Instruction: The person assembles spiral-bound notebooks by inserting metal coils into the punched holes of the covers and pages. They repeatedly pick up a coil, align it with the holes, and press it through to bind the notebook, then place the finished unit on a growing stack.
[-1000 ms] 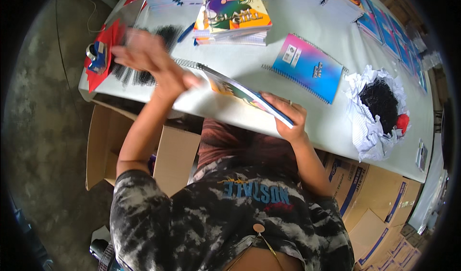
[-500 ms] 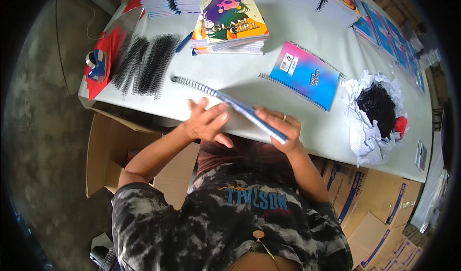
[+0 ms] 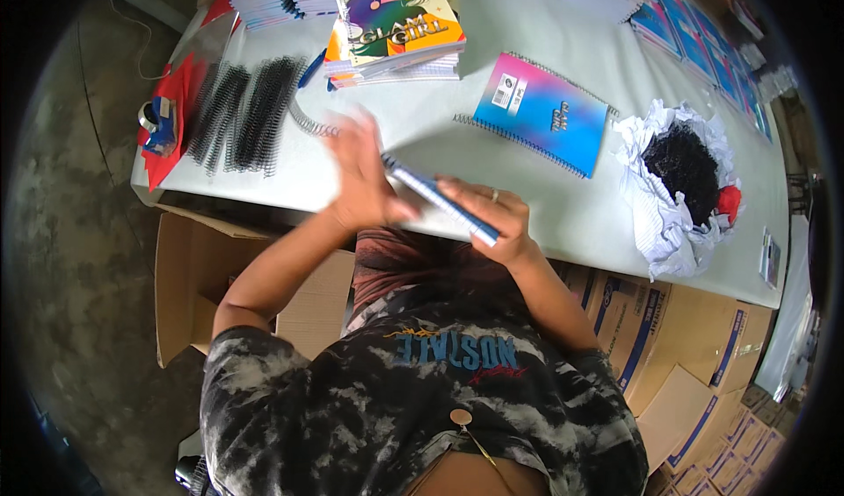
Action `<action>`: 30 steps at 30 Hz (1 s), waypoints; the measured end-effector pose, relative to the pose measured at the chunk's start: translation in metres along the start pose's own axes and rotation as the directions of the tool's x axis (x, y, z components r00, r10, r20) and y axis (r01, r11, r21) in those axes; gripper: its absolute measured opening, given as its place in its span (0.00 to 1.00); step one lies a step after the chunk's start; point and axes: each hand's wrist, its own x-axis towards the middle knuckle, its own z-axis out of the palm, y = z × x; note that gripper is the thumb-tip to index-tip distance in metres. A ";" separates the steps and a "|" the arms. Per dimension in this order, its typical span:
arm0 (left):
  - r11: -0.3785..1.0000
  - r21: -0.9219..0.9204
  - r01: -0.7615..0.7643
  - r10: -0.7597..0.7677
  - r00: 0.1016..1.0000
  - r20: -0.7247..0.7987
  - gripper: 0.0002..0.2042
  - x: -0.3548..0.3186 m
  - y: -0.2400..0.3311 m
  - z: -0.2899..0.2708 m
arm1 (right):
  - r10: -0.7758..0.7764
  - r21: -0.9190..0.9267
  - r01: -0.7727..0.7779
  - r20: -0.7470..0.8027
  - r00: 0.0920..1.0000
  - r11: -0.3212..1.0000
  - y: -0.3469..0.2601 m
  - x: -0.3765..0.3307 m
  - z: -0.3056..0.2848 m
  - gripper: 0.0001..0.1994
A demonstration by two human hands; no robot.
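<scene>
Firstly, at the far left, we find a grey, stained concrete floor (image 3: 79, 259), then the corner of a counter (image 3: 519, 21) spread with pale, slightly wrinkled cloth. There, red sheets (image 3: 158, 169) lie under a blue item with a ring-shaped end (image 3: 164, 136), just beside rows of black spiral coils (image 3: 264, 114). Below the counter's front edge stands an open cardboard box (image 3: 308, 307). Farther back, a stack of notebooks (image 3: 396, 35) shows an illustrated figure and a bold two-line title on its top cover.

Our left hand (image 3: 359, 166), blurred, is spread, fingers pointing away from us; we cannot tell whether it touches the slim notebook (image 3: 448, 204) that we hold edge-up at the counter's front. A loose coil end (image 3: 303, 120) shows past that hand. Our right hand (image 3: 492, 219) pinches the notebook's right end between thumb and fingers. Below, our dark, mottled shirt (image 3: 352, 408) bears blue, yellow and red lettering, upside down to us.

Further right, a pink-and-blue spiral notebook (image 3: 545, 118) lies flat, with a white barcode label (image 3: 505, 90) and a small title turned sideways. Next, crumpled white paper (image 3: 655, 241) cradles a black tangle (image 3: 681, 171). Beneath the counter, brown cartons (image 3: 703, 338) carry dark blue printed bands.
</scene>
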 end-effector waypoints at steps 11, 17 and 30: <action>0.952 -0.238 -0.194 0.289 0.826 0.483 0.47 -0.013 0.029 -0.005 | 0.094 -0.030 -0.097 -0.071 0.993 0.995 0.004 -0.001 -0.006 0.15; 0.992 0.004 -0.127 0.127 0.988 -0.088 0.49 0.025 0.011 0.009 | -0.016 -0.027 0.015 -0.006 1.000 1.000 0.001 0.006 0.005 0.19; 0.899 -0.199 -0.390 0.428 0.877 0.217 0.43 0.032 0.043 0.003 | 0.076 -0.053 -0.080 -0.073 0.994 0.995 0.003 0.009 0.001 0.20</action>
